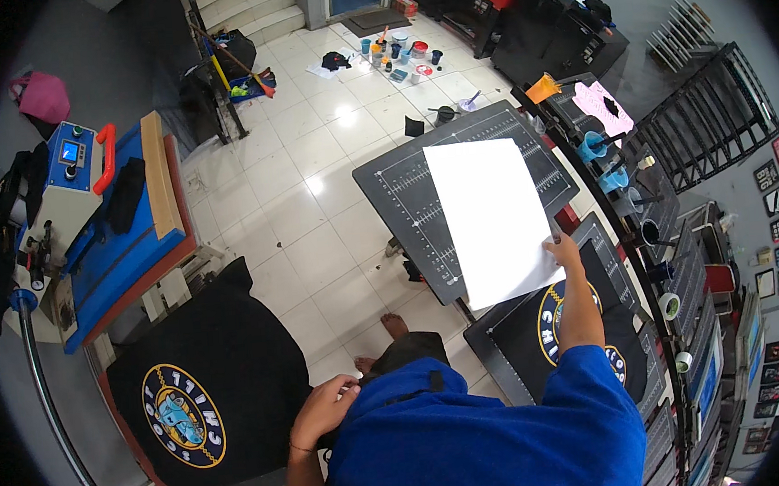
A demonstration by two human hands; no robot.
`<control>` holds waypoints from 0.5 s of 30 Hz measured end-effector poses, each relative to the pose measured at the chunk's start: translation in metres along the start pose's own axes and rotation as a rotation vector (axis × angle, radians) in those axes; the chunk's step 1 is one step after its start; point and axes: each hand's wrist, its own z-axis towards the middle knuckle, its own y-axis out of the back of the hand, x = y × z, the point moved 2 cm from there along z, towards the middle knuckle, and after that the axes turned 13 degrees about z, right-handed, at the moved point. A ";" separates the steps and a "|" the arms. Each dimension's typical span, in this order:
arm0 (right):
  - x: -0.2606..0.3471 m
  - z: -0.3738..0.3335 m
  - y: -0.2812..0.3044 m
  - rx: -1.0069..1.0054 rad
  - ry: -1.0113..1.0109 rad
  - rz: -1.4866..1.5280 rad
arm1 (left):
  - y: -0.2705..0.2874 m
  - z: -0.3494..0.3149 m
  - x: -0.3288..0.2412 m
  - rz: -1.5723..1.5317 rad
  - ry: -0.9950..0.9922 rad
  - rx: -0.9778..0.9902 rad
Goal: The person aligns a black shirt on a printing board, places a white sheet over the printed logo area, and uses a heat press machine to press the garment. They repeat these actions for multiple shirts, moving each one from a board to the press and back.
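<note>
My right hand [564, 252] pinches the lower right edge of a white sheet [493, 213]. The sheet lies over a dark gridded platen [391, 177], covering much of its middle. Just below it, a black printed shirt [515, 331] with a round emblem is spread on another platen, partly hidden by my right arm. Close to my waist hangs my left hand [327, 408], empty, its fingers loosely bent and apart. Left of that hand, a second black shirt [267, 364] with the same kind of round emblem lies draped over a surface.
A heat press [72, 166] with a red handle and blue bed stands at the left. Ink cups [592, 145] line a curved rack at the right. Several paint containers [418, 49] sit on the tiled floor [288, 214] ahead, near a broom [251, 76] and stairs.
</note>
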 end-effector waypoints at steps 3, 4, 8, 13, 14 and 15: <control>0.012 0.000 -0.007 0.037 0.037 -0.013 | -0.003 0.001 -0.004 -0.031 0.011 -0.012; 0.003 0.000 0.001 0.023 0.011 0.006 | -0.006 0.003 -0.002 -0.068 -0.005 -0.008; 0.024 -0.029 -0.005 -0.233 -0.027 -0.146 | -0.021 0.015 0.004 -0.160 -0.028 0.022; 0.137 -0.172 -0.070 0.072 0.483 0.014 | -0.035 0.036 -0.010 -0.163 -0.044 0.068; 0.149 -0.199 -0.079 0.131 0.550 -0.004 | -0.036 0.039 -0.013 -0.173 -0.049 0.070; 0.159 -0.216 -0.084 0.106 0.560 -0.058 | -0.036 0.040 -0.017 -0.183 -0.053 0.070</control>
